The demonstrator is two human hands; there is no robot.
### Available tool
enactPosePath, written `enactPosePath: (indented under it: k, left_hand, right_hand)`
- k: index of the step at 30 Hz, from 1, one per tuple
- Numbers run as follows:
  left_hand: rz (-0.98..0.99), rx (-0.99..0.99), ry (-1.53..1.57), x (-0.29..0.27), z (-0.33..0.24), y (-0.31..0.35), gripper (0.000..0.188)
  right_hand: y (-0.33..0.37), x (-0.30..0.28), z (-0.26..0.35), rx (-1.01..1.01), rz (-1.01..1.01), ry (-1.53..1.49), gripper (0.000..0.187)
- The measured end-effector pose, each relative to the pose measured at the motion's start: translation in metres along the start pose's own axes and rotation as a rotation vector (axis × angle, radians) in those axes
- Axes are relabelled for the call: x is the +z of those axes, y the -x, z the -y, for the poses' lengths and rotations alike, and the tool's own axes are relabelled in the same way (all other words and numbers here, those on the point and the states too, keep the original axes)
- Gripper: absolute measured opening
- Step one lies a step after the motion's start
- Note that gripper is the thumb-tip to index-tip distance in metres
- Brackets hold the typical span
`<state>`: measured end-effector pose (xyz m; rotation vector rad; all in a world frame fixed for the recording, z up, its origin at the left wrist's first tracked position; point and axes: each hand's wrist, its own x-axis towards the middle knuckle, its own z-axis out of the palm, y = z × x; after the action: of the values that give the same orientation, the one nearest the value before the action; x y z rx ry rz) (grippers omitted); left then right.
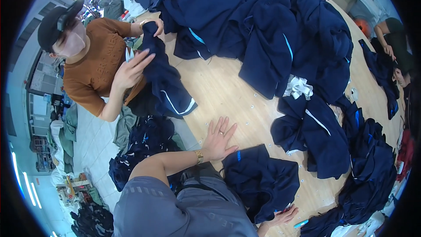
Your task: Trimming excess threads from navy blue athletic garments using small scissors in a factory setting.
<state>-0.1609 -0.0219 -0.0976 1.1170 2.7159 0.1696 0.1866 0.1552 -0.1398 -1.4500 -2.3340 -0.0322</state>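
My left hand lies flat on the light wooden table, fingers spread, a ring on one finger and a gold watch at the wrist. Just right of it, a folded navy garment with a small blue tag lies at the table's near edge. Beyond that garment's lower right corner is my right hand, its fingers stretched out over the tabletop. A small red thing shows beside those fingers, too small to name. The garment hides part of this hand.
A large heap of navy garments covers the far side, with more navy pieces and a white ribbon bundle at right. At left a co-worker holds a navy piece. A teal marker-like stick lies near right.
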Motion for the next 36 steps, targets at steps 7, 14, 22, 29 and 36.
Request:
enactPosePath:
  k: [7, 14, 22, 29, 36]
  left_hand:
    - [-0.129, 0.017, 0.099, -0.003, 0.003, 0.006, 0.075]
    - [-0.308, 0.036, 0.125, 0.031, -0.002, 0.040, 0.071]
    - [-0.450, 0.065, 1.009, 0.003, -0.052, 0.067, 0.032]
    - [-0.217, 0.472, 0.489, 0.021, -0.089, 0.073, 0.067]
    - [-0.568, 0.431, 0.297, 0.029, -0.068, 0.030, 0.038]
  right_hand:
    - [0.005, 0.011, -0.007, 0.037, 0.083, -0.422, 0.056]
    - [0.012, 0.013, -0.019, 0.106, -0.082, -0.694, 0.044]
    - [0.008, -0.037, -0.013, 0.324, -0.077, -0.939, 0.032]
    - [0.019, -0.071, 0.035, -0.186, 0.460, -0.525, 0.039]
    - [0.012, -0.048, 0.027, 0.128, 0.369, -0.682, 0.041]
